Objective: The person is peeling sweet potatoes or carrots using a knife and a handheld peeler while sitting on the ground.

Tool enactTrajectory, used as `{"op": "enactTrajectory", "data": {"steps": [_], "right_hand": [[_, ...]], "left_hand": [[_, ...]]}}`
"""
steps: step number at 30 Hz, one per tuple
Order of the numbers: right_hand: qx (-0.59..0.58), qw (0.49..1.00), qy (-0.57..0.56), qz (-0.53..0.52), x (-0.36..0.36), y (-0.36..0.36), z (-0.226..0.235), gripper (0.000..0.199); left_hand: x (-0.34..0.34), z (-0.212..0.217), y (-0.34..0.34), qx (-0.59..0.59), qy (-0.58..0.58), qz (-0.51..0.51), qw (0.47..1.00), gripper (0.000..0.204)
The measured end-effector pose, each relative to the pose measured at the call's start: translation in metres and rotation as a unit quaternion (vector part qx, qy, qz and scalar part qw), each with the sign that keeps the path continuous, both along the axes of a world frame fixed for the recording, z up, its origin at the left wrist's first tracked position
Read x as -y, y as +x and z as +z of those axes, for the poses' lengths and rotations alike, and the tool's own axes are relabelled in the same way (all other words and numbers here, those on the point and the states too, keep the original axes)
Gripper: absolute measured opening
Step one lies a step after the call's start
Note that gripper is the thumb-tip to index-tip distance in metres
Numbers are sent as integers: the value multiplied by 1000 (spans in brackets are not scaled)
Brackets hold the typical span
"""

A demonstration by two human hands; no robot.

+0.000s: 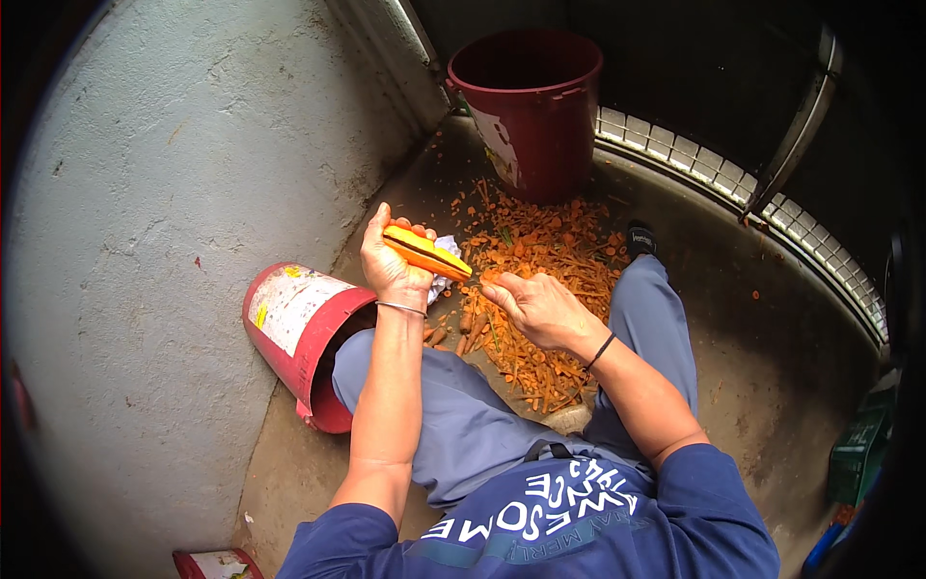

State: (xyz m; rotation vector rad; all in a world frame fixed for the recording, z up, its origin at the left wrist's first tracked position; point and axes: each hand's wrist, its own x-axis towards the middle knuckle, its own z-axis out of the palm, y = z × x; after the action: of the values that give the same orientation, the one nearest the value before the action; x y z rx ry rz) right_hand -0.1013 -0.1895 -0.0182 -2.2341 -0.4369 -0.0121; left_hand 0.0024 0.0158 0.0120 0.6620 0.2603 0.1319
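Navy shirt fills the bottom of the view, with the arms reaching forward over a big heap of orange shavings on the floor. So, the carrot: it's up in the air above the near-left edge of that heap, with the left hand wrapped firmly round its back end. Can't tell if the dark line along it is a split or a blade. The right hand has its fingers curled in on a small orange bit right by the tip. Looks like peeling or trimming to me. I'd keep that left grip snug, take short, light strokes, keep the right fingertips clear of any edge, and stay over the heap so scraps drop there.
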Motion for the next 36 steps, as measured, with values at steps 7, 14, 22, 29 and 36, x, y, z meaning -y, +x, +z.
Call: {"op": "enactTrajectory", "data": {"steps": [7,14,22,29,36], "right_hand": [[-25,1000,-15,2,-3,0,1,45],[-46,999,-8,2,-5,0,3,44],[4,999,4,32,-1,0,2,50],[-33,998,48,40,2,-9,31,51],[16,997,80,18,-6,-12,21,38]], "left_hand": [[3,3,-6,36,55,24,998,21],[9,5,-9,89,110,50,989,25],[0,-1,2,-4,93,53,994,27],[-33,-1,14,7,118,124,985,36],[-2,-5,0,67,116,87,987,40]]}}
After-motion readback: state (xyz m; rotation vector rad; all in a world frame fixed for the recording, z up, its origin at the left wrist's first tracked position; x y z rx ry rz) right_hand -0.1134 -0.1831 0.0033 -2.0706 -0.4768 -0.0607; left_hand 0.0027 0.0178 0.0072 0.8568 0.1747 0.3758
